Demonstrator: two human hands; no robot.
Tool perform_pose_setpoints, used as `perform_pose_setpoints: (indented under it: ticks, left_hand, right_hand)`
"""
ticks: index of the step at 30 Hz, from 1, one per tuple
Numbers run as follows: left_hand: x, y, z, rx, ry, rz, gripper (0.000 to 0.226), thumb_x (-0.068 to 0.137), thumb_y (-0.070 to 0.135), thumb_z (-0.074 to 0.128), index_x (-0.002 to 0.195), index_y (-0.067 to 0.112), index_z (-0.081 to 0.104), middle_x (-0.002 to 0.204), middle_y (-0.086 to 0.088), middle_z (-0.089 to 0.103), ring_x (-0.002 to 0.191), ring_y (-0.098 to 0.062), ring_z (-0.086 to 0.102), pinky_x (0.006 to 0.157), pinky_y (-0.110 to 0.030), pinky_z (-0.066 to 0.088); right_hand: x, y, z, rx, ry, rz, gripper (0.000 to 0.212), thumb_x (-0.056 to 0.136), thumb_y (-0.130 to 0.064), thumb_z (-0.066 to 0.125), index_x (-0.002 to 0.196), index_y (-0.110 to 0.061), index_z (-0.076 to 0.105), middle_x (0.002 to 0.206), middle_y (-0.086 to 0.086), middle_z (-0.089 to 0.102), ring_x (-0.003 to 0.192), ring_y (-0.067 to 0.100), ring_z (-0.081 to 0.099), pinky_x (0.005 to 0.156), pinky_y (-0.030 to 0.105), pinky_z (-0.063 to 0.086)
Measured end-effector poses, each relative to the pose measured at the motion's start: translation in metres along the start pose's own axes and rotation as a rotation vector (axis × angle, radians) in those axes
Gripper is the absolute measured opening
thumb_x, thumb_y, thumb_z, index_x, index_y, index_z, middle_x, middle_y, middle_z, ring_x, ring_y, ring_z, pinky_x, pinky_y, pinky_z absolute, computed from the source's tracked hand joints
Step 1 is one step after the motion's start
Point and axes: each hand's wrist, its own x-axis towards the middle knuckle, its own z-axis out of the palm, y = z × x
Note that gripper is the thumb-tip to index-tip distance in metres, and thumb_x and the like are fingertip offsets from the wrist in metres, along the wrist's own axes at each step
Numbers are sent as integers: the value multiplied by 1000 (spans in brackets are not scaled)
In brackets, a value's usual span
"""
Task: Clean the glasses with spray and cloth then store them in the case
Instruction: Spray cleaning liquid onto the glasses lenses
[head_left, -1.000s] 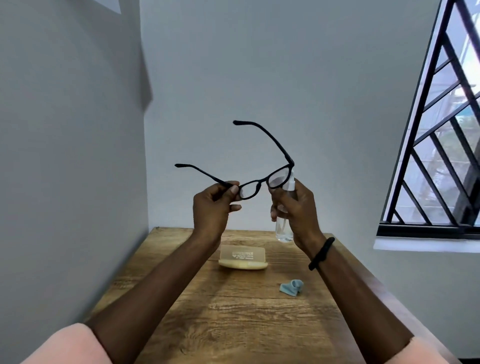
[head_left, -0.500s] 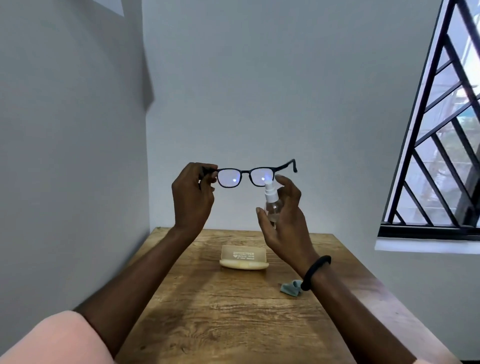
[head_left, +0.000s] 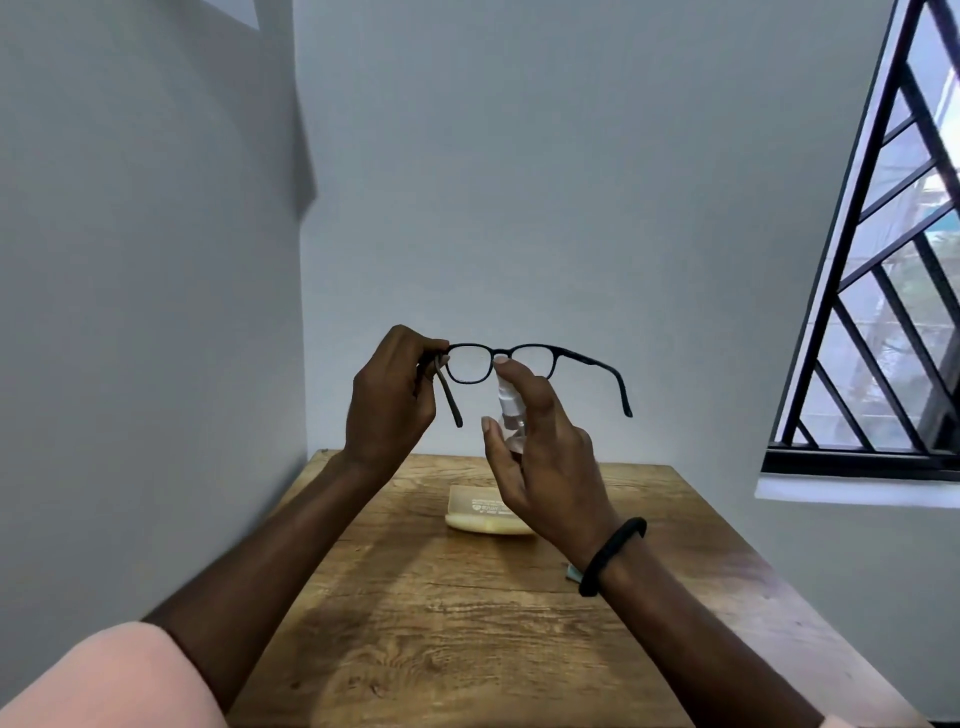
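Glasses (head_left: 498, 361) are hanging in the air above the far end of the worktop (head_left: 467, 623), lenses facing the wearer, both temples unfolded. Left hand (head_left: 389, 400) is pinching the frame at its left corner, by the hinge; that grip is closed on the glasses, with the near temple angling down past the fingers. Right hand (head_left: 545, 457) is wrapping a small clear spray bottle (head_left: 508, 410), forefinger resting on top of the nozzle, just below and in front of the bridge. Its grip is closed on the bottle.

Case (head_left: 485, 514) is lying on the worktop under the hands, lid appearing shut. Only a sliver of blue cloth (head_left: 573, 573) is peeking out from behind the right wrist.

Handling judgement: frame is looking thin, light and dark, likely plastic, so one hand is carrying it easily. Temples will be springy at the hinges; lenses will smear under a fingertip and turn slick once wetted. Best hold is where the left hand is taking it now, on the rim or hinge corner, off the glass. Bottle is looking small and light, fine for a single-handed press.

Step in hand appears to be the spraying; wiping and casing are not yet done.
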Motion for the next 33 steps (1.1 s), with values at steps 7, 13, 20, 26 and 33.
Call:
perform_pose_setpoints:
  ticks: [7, 13, 20, 26, 33]
  left_hand:
    - [1, -3, -3, 9, 6, 31, 13, 94, -3, 66, 106, 1, 70, 98, -10, 67, 90, -21, 67, 73, -38, 59]
    - [0, -4, -4, 26, 3, 37, 11, 94, -2, 68, 105, 1, 70, 96, -9, 67, 88, -19, 67, 71, -39, 59]
    - [0, -3, -4, 60, -25, 49, 11, 94, 1, 69, 106, 2, 70, 95, -8, 66, 85, -21, 66, 68, -41, 58]
    - [-1, -3, -5, 59, -22, 45, 12, 93, -1, 70, 104, 2, 71, 94, -8, 67, 83, -21, 67, 67, -40, 58]
    - [4, -1, -9, 58, 0, 50, 10, 95, 1, 65, 103, 2, 71, 92, -8, 66, 79, -23, 67, 64, -42, 57]
  right_hand:
    - [-3, -2, 2, -2, -50, 70, 68, 96, -12, 63, 145, -33, 21, 116, 9, 64, 60, 16, 62, 53, 32, 56]
    - [-3, -8, 1, -53, -18, 68, 71, 93, -7, 65, 143, -32, 22, 108, 9, 62, 58, 20, 63, 49, 38, 56]
    - [1, -9, 0, -75, 5, 61, 76, 93, -7, 66, 145, -35, 18, 106, 9, 59, 54, 21, 59, 47, 39, 55]
    - [-6, -8, 0, -67, 3, 60, 71, 91, -4, 67, 142, -30, 24, 105, 11, 64, 54, 20, 60, 48, 36, 56]
    - [-7, 7, -7, -113, 112, 176, 71, 95, -7, 63, 147, -34, 22, 117, 9, 61, 53, 17, 57, 49, 29, 52]
